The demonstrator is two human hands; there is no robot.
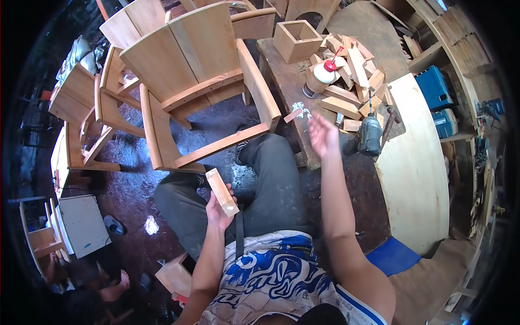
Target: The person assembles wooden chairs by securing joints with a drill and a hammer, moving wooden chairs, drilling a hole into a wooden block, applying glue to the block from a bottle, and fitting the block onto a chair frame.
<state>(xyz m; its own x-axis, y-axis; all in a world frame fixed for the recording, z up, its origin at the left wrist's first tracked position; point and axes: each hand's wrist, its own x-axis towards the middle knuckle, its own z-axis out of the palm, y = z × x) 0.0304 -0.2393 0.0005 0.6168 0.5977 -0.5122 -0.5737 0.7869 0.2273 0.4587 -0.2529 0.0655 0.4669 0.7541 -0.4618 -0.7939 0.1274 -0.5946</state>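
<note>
My left hand [218,212] is closed around a short wooden block [221,190], held tilted over my lap. A pale patch shows on the block's near end. My right hand [324,136] is over the edge of the low wooden bench [281,76], its fingers apart and nothing visible in them. Close to those fingertips is a white, glue-like smear [299,106] on the bench, and a small flat wood strip [293,115] lies beside it. In front of my knees stands a wooden armchair frame [200,97] with a front rail [222,145].
Several wood offcuts [357,67] are heaped on the bench beside a red-capped bottle [319,78], a cordless drill [370,135], a hammer [389,124] and a square wooden box [297,40]. More chairs [81,97] crowd the left. A curved pale panel [414,162] is at right.
</note>
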